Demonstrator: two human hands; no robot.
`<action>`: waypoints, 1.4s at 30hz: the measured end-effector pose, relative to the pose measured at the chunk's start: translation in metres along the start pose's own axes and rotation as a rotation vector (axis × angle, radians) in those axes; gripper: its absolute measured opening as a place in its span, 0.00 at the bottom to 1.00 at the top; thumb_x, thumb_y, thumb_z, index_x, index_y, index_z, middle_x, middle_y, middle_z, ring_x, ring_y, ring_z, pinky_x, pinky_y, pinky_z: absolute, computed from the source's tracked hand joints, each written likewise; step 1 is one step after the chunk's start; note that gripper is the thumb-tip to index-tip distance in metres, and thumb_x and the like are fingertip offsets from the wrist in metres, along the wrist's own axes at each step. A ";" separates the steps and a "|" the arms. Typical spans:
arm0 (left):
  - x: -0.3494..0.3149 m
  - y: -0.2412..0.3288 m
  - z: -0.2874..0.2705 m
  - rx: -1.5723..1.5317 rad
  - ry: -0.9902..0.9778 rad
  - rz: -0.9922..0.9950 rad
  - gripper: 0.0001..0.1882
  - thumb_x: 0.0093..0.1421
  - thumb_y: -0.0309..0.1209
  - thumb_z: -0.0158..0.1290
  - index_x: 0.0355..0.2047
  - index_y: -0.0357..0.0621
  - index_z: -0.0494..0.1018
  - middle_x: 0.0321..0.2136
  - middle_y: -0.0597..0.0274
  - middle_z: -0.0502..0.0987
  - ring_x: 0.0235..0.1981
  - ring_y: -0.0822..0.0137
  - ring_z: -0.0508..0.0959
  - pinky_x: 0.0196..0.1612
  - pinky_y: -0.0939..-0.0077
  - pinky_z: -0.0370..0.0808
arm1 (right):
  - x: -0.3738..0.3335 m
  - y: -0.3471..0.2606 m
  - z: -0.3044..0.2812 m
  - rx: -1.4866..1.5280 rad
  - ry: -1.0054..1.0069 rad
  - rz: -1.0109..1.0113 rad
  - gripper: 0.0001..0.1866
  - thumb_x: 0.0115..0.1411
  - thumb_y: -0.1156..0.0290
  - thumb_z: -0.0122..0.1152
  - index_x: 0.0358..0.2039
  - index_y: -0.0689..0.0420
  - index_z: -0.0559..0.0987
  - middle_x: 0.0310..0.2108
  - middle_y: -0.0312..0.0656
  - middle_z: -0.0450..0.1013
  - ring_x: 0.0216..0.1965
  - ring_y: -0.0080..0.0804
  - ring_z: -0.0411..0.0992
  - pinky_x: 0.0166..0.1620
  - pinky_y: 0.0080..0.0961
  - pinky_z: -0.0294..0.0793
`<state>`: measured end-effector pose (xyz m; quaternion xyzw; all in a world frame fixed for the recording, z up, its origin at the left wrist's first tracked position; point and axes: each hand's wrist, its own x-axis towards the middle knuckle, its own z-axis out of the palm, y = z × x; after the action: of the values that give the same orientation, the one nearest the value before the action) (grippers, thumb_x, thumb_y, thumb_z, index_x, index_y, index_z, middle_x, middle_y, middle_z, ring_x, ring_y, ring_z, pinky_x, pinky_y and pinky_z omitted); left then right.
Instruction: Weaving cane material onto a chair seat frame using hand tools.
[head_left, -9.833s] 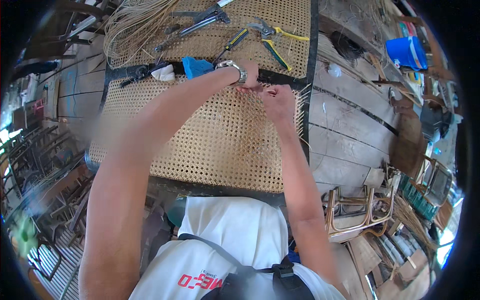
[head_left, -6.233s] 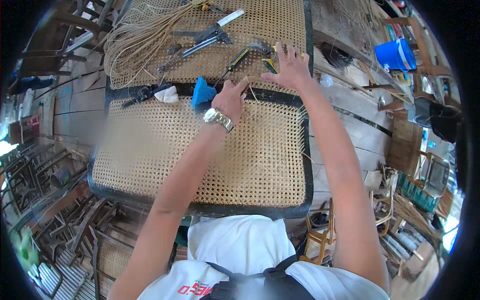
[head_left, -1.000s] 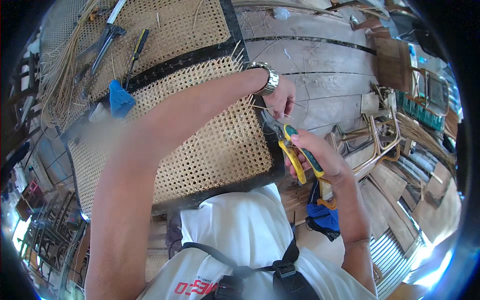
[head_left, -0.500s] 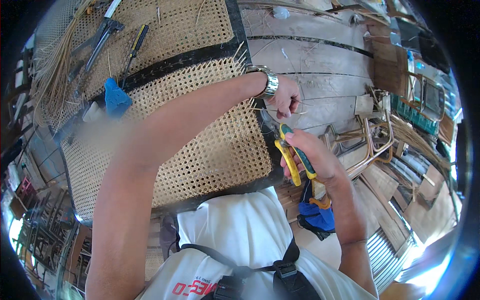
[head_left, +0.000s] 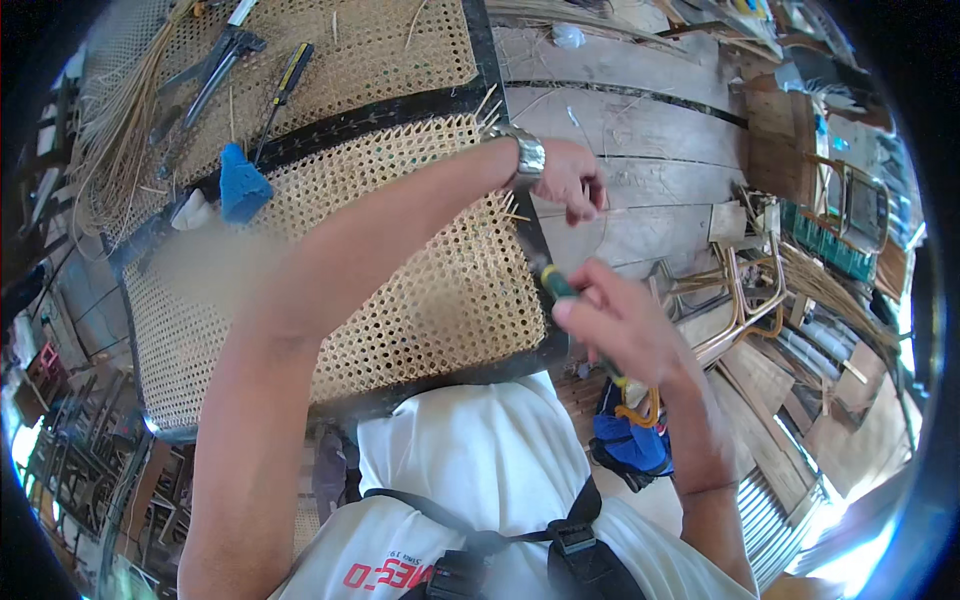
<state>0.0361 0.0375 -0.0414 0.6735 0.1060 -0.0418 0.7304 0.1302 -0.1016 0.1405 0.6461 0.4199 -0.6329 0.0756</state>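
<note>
A woven cane panel (head_left: 420, 310) in a black frame lies before me, with short loose strand ends (head_left: 512, 210) sticking out along its right edge. My left hand (head_left: 570, 182), wearing a metal wristwatch (head_left: 530, 158), hangs just past that edge with its fingers curled in; what they hold, if anything, is too small to make out. Closer to me, my right hand (head_left: 618, 320) is closed round cutting pliers (head_left: 557, 284) with green and yellow handles. The pliers' jaws are blurred and point toward the frame's edge, and the hand covers most of the handles.
On the panel's far left lie a screwdriver (head_left: 290, 75), a hammer-like metal tool (head_left: 215, 75), a blue piece (head_left: 240, 185) and a bundle of cane strands (head_left: 120, 140). Bent cane chair frames (head_left: 740, 290) and a blue bag (head_left: 630, 440) stand on the right.
The cane strand seen between my left fingers before no longer shows there. My right hand has turned over, so the pliers' spread handles now appear mostly hidden behind it.
</note>
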 end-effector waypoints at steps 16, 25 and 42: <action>-0.235 0.113 -0.071 0.700 1.272 -0.279 0.17 0.61 0.44 0.59 0.38 0.41 0.80 0.23 0.68 0.76 0.24 0.77 0.70 0.27 0.77 0.66 | 0.277 -0.114 0.028 -0.910 1.037 -1.019 0.36 0.58 0.44 0.58 0.59 0.55 0.65 0.56 0.54 0.65 0.57 0.54 0.64 0.57 0.52 0.61; -0.190 0.046 0.006 0.099 0.490 -0.294 0.15 0.56 0.39 0.62 0.38 0.41 0.82 0.25 0.56 0.81 0.24 0.71 0.76 0.31 0.75 0.73 | 0.084 -0.007 0.030 -0.018 0.350 -0.759 0.16 0.59 0.61 0.64 0.42 0.58 0.80 0.38 0.50 0.78 0.40 0.47 0.76 0.45 0.40 0.74; -0.084 -0.009 0.070 0.639 0.671 -0.273 0.13 0.58 0.35 0.55 0.39 0.41 0.78 0.31 0.45 0.78 0.36 0.50 0.78 0.41 0.59 0.73 | 0.136 0.093 -0.003 0.028 0.514 -0.690 0.12 0.65 0.69 0.52 0.44 0.59 0.80 0.36 0.51 0.77 0.36 0.43 0.75 0.42 0.34 0.73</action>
<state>-0.0410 -0.0395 -0.0274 0.8204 0.4049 0.0518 0.4004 0.1710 -0.0980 -0.0193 0.6055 0.6078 -0.4452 -0.2563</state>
